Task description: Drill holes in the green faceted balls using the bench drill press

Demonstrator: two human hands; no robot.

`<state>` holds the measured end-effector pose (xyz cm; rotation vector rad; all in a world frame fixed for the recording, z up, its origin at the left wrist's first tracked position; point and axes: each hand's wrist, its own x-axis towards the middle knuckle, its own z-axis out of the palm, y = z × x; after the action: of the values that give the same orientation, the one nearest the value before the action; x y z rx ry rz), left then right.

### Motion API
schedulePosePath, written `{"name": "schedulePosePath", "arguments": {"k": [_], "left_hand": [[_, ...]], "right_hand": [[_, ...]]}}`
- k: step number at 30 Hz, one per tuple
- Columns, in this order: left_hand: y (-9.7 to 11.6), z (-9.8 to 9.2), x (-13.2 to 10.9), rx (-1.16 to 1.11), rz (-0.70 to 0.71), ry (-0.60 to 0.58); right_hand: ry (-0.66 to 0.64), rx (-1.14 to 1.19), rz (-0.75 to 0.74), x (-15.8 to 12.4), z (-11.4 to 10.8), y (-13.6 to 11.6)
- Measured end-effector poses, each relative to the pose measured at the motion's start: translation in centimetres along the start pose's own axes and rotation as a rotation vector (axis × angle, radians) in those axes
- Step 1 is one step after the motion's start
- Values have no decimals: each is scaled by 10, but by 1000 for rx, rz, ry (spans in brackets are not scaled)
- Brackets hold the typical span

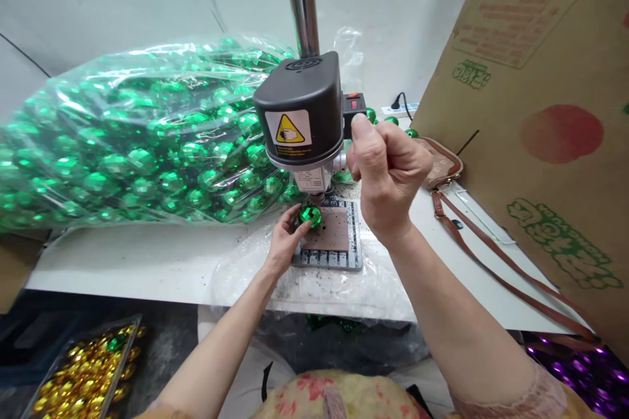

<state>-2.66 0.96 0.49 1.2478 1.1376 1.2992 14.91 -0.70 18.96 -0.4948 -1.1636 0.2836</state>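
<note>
A small black bench drill press (pixel 302 95) with a yellow warning label stands on the white table, its steel column behind it. My left hand (pixel 284 239) holds a shiny green faceted ball (pixel 310 215) between thumb and fingers, right below the drill's chuck (pixel 317 198). Under the ball lies a brown board (pixel 335 230) on the slotted metal base (pixel 354 254), sprinkled with dark shavings. At the press's right side my right hand (pixel 390 173) is closed in a fist on the feed lever, which the fingers mostly hide.
A big clear bag (pixel 147 144) full of green balls fills the left back. Cardboard (pixel 531 111) rises at the right, with a strapped purse (pixel 439 163) beside it. Clear plastic (pixel 383 285) covers the front edge. Below are gold balls (pixel 81 366) and purple ones (pixel 584 373).
</note>
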Motion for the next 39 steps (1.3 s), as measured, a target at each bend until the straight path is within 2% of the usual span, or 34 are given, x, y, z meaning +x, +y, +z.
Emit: {"name": "schedulePosePath", "arguments": {"k": [6,10,19,27,39], "left_hand": [[-3,-2,3,162,104,-84],[-2,4,2,257,194,-101],[5,17,-6,401,213,-95],[2,25,-9,334,169,-138],[1,24,-10,386,221,-165]], "right_hand": [[13,-5,-5,0,1,0],[11,7,-28,0,1,1],[0,-23,-13,-1,0,2],[7,-21,-20,0,-1,-2],[-2,-32,-121,-27,-10,10]]}}
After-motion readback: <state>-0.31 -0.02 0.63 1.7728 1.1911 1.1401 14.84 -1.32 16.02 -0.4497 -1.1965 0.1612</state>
